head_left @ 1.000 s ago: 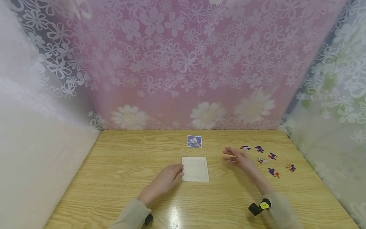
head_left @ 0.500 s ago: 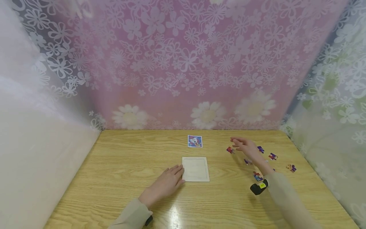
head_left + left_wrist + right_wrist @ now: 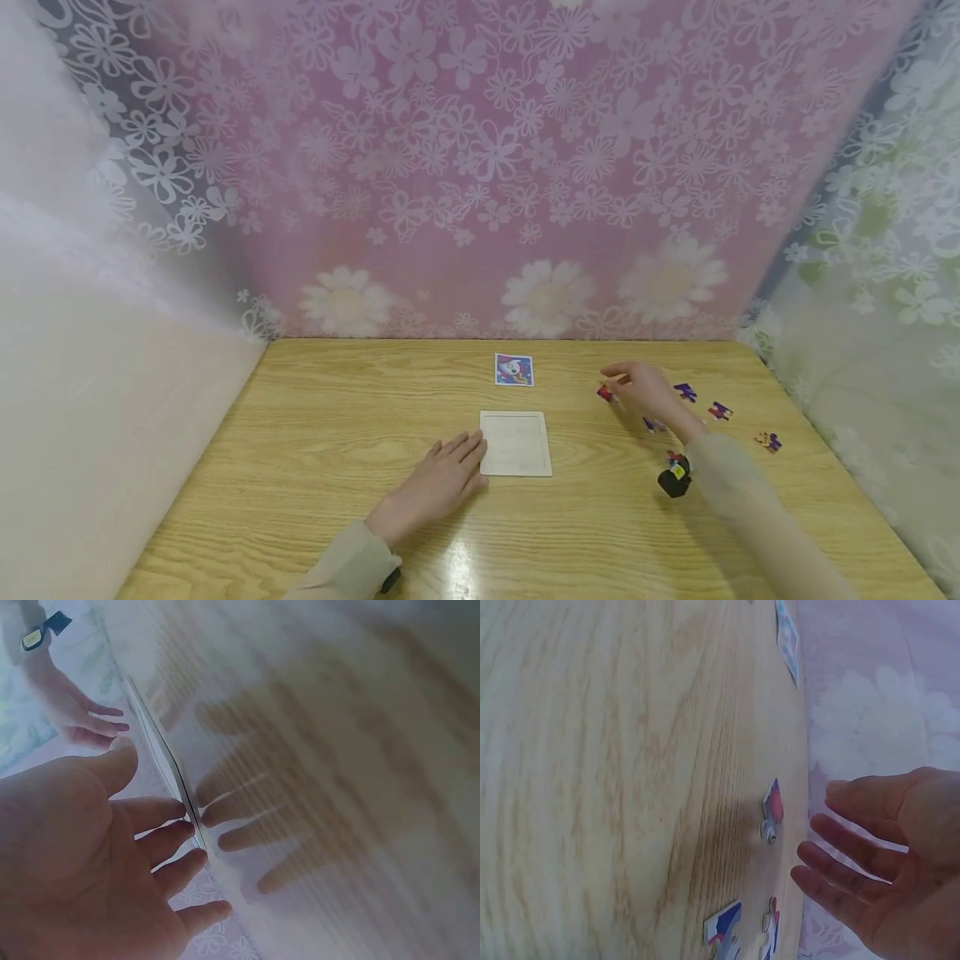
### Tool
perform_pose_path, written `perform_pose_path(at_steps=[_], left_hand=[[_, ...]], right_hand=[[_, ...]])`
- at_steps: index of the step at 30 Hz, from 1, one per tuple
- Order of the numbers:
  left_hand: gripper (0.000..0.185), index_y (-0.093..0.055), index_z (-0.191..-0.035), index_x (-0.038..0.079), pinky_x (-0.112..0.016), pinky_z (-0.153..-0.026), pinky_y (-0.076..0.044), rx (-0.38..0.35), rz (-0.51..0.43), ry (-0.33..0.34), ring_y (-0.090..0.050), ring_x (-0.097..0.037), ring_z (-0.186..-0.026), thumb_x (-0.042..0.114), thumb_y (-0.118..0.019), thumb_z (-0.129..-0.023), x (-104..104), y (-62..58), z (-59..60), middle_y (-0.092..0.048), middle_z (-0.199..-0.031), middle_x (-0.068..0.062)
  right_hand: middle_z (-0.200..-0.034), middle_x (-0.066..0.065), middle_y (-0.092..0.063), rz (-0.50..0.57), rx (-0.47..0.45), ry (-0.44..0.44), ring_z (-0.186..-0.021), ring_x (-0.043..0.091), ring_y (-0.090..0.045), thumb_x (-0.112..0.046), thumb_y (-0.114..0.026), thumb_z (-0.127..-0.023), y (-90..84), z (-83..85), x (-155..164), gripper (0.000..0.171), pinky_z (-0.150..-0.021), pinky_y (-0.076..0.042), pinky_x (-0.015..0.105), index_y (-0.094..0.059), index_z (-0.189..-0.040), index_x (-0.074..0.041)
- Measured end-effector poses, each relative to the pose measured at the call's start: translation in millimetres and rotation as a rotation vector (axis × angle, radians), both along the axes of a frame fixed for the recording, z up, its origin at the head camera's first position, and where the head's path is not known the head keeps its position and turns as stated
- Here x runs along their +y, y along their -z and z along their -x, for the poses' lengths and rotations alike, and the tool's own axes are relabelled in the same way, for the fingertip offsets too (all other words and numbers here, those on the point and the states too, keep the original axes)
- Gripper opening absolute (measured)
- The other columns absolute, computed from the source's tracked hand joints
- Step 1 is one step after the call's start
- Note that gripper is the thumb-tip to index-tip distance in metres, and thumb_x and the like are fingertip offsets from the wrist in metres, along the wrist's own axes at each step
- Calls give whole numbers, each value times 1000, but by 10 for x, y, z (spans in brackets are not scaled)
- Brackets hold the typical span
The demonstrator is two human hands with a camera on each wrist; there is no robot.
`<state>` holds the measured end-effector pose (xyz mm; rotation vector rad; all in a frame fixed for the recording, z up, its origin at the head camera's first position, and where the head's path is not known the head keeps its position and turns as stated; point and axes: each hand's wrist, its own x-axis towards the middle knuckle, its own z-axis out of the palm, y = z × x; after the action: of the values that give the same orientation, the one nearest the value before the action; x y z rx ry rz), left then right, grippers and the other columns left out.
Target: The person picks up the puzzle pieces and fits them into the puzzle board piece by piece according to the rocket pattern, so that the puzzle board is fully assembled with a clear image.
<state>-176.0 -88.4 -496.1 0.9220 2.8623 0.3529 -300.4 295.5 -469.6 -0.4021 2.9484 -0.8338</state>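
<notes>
Two grips slack: left hand (image 3: 442, 483) flat against square white tray (image 3: 516, 443); right hand (image 3: 648, 390) above red jigsaw piece (image 3: 604, 393).

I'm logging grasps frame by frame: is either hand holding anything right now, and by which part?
Nothing is held. The right hand hovers open by a red puzzle piece; the left hand rests flat against the white tray edge.

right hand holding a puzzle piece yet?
No. In the right wrist view the right hand hovers with fingers spread, apart from the red puzzle piece lying on the table.
</notes>
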Motion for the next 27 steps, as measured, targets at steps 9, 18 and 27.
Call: perform_pose_path(at_steps=[9,18,27], left_hand=[[65,-31,-158,3,-62,-120,-25,-50,-5,15,-26,-32,-152,42,-43,-108,-10,-8,-39,-25,-166,-11],[65,-31,-159,4,-62,-120,-24,-51,12,20,-26,-32,-152,42,-44,-107,6,-47,-49,-26,-166,-11],[66,-34,-157,3,-61,-119,-27,-30,16,23,-29,-33,-151,44,-46,-107,13,-46,-48,-28,-165,-12]], right_hand=[[-126,27,-65,-97,-54,-49,-108,42,-65,-6,-64,-97,49,82,-13,34,-85,-58,52,-66,-130,3],[-115,22,-67,-177,-4,-104,-102,41,-64,-3,-71,-92,75,109,6,31,-87,-54,57,-70,-123,3],[-104,14,-66,-222,55,-113,-94,33,-65,-8,-75,-90,104,113,30,25,-82,-57,51,-71,-114,-2]])
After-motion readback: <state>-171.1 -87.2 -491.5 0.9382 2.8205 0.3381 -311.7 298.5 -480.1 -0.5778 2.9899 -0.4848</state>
